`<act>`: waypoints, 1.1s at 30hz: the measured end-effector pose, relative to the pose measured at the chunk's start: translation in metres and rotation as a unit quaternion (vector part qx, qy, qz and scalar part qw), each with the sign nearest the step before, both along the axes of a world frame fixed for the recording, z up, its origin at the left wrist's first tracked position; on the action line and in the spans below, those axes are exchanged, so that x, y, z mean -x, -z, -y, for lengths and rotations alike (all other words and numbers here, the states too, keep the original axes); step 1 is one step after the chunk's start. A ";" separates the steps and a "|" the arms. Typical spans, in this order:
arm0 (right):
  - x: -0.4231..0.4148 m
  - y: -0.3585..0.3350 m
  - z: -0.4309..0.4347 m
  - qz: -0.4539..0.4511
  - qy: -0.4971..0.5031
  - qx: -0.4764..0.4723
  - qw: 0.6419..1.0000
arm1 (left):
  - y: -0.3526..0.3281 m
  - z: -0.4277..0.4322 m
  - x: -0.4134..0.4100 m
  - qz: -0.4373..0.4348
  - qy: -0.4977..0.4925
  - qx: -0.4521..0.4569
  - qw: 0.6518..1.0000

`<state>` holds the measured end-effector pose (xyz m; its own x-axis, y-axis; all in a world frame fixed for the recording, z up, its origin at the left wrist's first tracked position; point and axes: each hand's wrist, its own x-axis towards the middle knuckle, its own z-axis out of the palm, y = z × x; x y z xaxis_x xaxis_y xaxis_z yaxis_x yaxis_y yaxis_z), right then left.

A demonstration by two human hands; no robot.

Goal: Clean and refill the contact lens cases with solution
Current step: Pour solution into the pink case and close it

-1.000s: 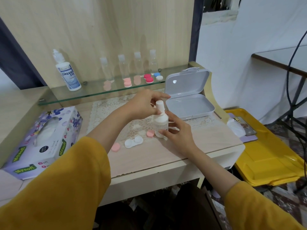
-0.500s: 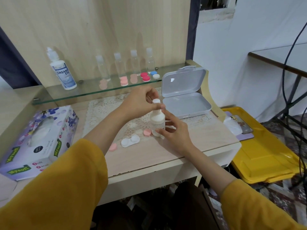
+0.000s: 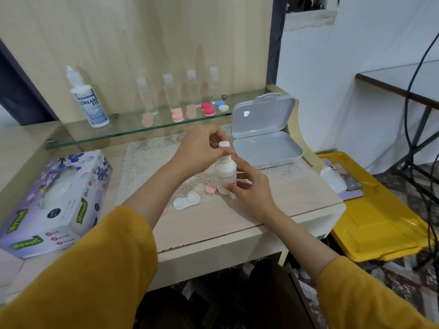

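A small white solution bottle (image 3: 225,173) stands upright on the desk. My right hand (image 3: 249,186) grips its body from the right. My left hand (image 3: 202,148) pinches the white cap (image 3: 224,144), which sits slightly above the bottle's neck. An open white lens case (image 3: 186,201) lies to the left of the bottle, with a pink lid (image 3: 210,188) beside the bottle's base. A second pink lid by my left forearm is mostly hidden.
A glass shelf (image 3: 99,136) carries a Dream Eye bottle (image 3: 89,100), several clear bottles and several coloured lens cases (image 3: 208,109). An open grey box (image 3: 263,136) sits behind the bottle, a tissue box (image 3: 47,205) at left. A yellow tray (image 3: 380,224) lies right of the desk.
My left hand has turned on the cap and lifted it a little off the bottle's neck. My right hand has kept its hold on the bottle, which stays in place.
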<state>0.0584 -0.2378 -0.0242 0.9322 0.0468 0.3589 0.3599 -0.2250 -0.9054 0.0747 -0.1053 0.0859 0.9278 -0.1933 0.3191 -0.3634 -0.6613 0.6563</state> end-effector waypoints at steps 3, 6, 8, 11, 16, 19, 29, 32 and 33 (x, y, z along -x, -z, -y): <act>0.001 0.000 0.000 0.003 0.000 0.004 1.000 | -0.001 -0.004 -0.001 -0.028 0.046 0.010 0.998; 0.000 0.000 0.000 0.006 0.000 0.005 1.000 | 0.000 -0.009 0.000 -0.032 0.077 0.019 0.996; 0.000 0.000 0.000 0.009 -0.004 0.004 1.000 | 0.002 -0.012 0.002 -0.024 0.074 0.032 0.996; 0.002 -0.002 0.000 0.007 -0.002 0.004 1.000 | 0.007 -0.022 0.007 -0.011 0.031 0.049 0.998; 0.001 -0.008 -0.003 0.003 0.014 0.018 1.000 | 0.045 -0.072 0.017 -0.046 -0.077 0.015 0.996; -0.004 -0.014 -0.004 0.006 0.030 0.056 0.998 | 0.074 -0.106 0.031 -0.061 -0.147 -0.035 0.987; -0.038 -0.037 -0.013 -0.008 0.104 0.104 0.989 | 0.116 -0.145 0.052 -0.031 -0.179 -0.129 0.975; -0.055 -0.043 -0.020 -0.020 0.113 0.106 0.988 | 0.118 -0.146 0.052 -0.025 -0.178 -0.125 0.976; -0.060 -0.045 -0.022 -0.023 0.115 0.107 0.987 | 0.119 -0.147 0.053 -0.023 -0.177 -0.123 0.976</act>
<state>0.1184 -0.2161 0.0203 0.9424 -0.0967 0.3202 0.2365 -0.4844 -0.8423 0.0220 0.0413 -0.0327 0.9624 0.0767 0.2605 -0.0576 -0.8799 0.4716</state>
